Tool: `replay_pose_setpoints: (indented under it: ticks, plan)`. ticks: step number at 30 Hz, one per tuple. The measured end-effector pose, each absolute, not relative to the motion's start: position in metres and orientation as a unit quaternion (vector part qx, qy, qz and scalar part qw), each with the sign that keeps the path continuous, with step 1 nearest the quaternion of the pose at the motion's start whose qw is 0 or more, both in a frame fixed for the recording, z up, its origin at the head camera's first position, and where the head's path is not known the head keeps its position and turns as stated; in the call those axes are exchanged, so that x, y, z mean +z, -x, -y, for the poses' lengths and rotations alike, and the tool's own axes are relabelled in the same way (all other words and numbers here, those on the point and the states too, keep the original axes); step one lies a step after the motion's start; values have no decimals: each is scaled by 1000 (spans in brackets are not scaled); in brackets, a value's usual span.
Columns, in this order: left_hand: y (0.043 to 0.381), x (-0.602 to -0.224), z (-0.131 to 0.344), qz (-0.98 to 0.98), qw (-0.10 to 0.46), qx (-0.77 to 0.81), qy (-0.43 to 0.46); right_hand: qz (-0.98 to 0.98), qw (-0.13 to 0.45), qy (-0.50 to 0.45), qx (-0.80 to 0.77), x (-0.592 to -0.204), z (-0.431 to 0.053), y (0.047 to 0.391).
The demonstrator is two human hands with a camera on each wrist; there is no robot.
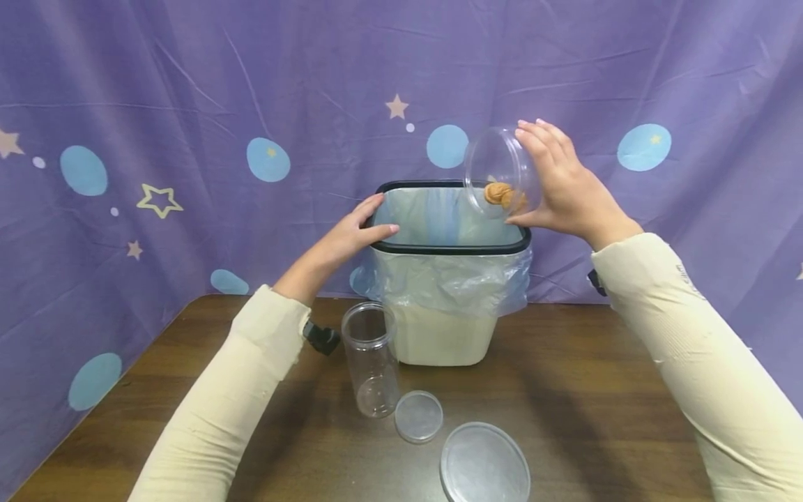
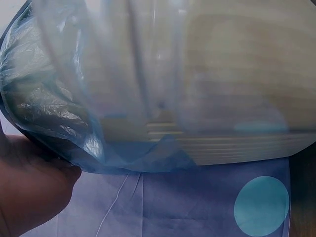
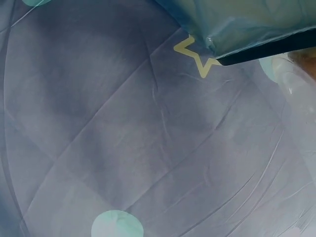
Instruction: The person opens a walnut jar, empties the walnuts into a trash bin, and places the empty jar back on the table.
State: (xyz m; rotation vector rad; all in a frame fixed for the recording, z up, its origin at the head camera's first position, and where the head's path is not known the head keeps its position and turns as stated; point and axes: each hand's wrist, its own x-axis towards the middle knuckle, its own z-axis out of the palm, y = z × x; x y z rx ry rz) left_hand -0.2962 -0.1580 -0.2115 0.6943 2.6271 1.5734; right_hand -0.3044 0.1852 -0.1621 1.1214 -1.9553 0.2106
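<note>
My right hand (image 1: 564, 185) grips a clear plastic jar (image 1: 486, 157), tilted on its side with its mouth over the right part of a trash bin (image 1: 442, 335). Inside the jar lie brown, rounded pieces (image 1: 500, 194) that look like walnuts. At the bin's left side my left hand (image 1: 345, 237) holds the black rim (image 1: 452, 249), its thumb reaching over the edge. A bluish plastic bag (image 1: 452, 279) lines the bin and folds down outside. The left wrist view shows the bag (image 2: 49, 103) and part of the left hand (image 2: 37, 185) close up.
A tall clear jar (image 1: 371, 369) without a lid stands in front of the bin on the wooden table (image 1: 314, 432). Nearer lie a small round lid (image 1: 419, 416) and a larger one (image 1: 485, 466). A purple patterned curtain (image 1: 326, 84) hangs behind.
</note>
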Motion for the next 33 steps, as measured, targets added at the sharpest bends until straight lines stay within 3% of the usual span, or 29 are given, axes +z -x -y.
replay_pose_setpoints:
  ticks: [33]
  plan:
    - [295, -210, 159, -844, 4, 491, -217, 751, 458, -471, 70, -170, -178, 303]
